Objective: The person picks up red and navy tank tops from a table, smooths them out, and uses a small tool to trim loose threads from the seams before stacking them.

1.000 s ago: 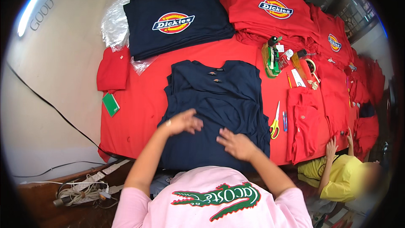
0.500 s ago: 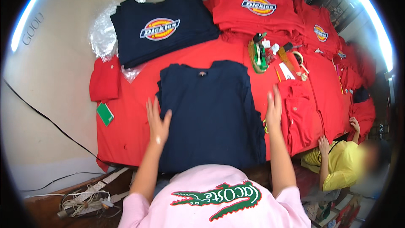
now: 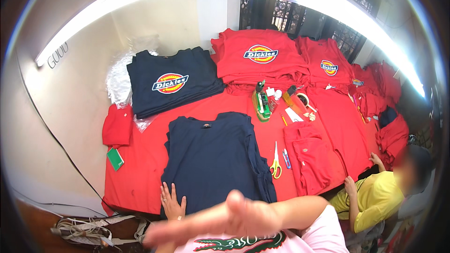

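Head view: your left hand (image 3: 171,201) lies flat and open, fingers spread, pressing on the lower left corner of the navy shirt (image 3: 213,159), gripping nothing. Your right hand (image 3: 234,218) sweeps across close under the camera, blurred, fingers stretched out and open, nothing in it that I can see; it hangs above the shirt's lower hem, and I cannot tell whether it touches the cloth. The navy shirt is spread back-up in the middle of the desk (image 3: 136,178), which is covered in red cloth, collar pointing away from you. Just right of the shirt lie yellow-handled scissors (image 3: 275,164) and a small blue cutter (image 3: 286,159). Beyond those, a folded red garment (image 3: 311,159). Farther up, a green tape dispenser (image 3: 260,105) stands among small bits. At the back, a stack of navy printed shirts (image 3: 171,82) on the left, a stack of red printed shirts (image 3: 258,56) beside it. A green notebook (image 3: 115,158) sits at the desk's left edge. At lower right, another person in a yellow top (image 3: 375,197) has both hands on the desk's edge
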{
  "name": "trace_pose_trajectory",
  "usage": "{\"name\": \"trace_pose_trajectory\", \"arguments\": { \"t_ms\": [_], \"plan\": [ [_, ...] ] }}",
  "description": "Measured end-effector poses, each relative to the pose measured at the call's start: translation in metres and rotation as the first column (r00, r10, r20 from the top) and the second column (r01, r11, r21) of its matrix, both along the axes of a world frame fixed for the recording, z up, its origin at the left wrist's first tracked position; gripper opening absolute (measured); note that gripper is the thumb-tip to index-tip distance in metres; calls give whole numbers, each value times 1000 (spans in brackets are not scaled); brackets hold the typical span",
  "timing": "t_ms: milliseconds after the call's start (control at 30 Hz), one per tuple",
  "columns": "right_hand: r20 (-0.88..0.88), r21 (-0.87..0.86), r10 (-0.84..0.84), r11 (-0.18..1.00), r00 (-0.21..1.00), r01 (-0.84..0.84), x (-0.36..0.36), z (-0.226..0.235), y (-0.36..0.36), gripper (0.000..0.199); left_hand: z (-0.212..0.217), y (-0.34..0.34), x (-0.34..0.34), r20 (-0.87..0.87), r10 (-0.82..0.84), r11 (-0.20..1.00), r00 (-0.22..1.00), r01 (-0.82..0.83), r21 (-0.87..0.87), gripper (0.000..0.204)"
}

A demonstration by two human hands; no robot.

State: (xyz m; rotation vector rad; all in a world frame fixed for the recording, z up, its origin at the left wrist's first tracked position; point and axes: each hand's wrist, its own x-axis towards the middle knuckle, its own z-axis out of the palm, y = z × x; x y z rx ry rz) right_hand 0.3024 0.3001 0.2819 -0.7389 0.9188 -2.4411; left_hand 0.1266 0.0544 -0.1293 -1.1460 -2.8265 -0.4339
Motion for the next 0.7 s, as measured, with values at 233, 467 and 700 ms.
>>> {"name": "trace_pose_trajectory", "arguments": {
  "t_ms": [233, 467, 700],
  "plan": [
    [-277, -383, -191, 921, 942, 74, 71, 45, -60, 129, 18, 2, 14, 54, 159, 980, 986, -164, 109, 82],
    [-710, -44, -348, 890, 613, 454, 119, 34, -10, 148, 16, -16, 17, 24, 224, 967, 974, -225, 121, 79],
    [-777, 4, -220, 935, 590, 354, 150, 10, 63, 84, 18, -29, 13, -8, 272, 959, 962, -271, 84, 80]
  ]
}}
